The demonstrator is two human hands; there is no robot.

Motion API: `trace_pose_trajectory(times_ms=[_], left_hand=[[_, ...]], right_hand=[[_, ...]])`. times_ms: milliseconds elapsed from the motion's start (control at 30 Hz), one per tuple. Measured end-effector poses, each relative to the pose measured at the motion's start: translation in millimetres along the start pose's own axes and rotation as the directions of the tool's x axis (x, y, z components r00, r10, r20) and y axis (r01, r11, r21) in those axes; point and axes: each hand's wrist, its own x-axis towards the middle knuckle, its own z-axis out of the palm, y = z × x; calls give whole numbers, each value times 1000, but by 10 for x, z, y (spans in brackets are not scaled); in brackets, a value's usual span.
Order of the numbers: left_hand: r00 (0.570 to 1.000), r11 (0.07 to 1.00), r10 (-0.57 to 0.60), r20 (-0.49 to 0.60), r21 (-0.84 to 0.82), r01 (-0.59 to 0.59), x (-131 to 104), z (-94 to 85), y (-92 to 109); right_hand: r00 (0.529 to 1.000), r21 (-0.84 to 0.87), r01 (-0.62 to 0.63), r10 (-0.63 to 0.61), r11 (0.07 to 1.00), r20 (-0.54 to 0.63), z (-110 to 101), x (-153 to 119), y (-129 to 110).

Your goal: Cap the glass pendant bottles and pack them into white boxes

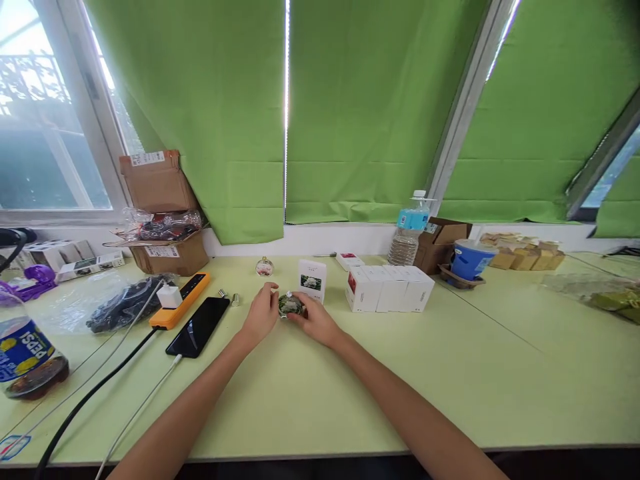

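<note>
A small round glass bottle with a green leafy pattern and a silvery neck stands at the middle of the table. My right hand grips it from the right side, thumb low and fingers near its top. Close to its left side is my left hand, fingers curled; whatever they hold, if anything, is hidden. Just behind my right hand a white box with a white-flower picture stands upright. A similar round bottle with a reddish pattern sits farther back. Small silvery caps lie left of my left hand.
White boxes stand in a row to the right, before a large water bottle and a blue cup. Leftward lie a black phone, an orange power strip with cables and a Pepsi bottle.
</note>
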Motion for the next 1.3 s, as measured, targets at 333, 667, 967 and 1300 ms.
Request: trace_pose_trajectory(times_ms=[333,667,967,1300], left_hand=[[993,993,115,-4,-5,-115,-16,-75,43],[999,970,-37,-5,-240,35,14,-146,106],[996,885,-86,-6,-460,74,35,-91,117],[995,890,-94,15,-446,90,37,-125,138]], right_hand=[[1000,6,-11,11,1000,-2,17,7,-20],[998,73,-10,6,997,55,9,-15,-105],[998,57,12,-16,998,67,33,-15,-184],[996,18,46,-47,999,78,63,-31,-149]])
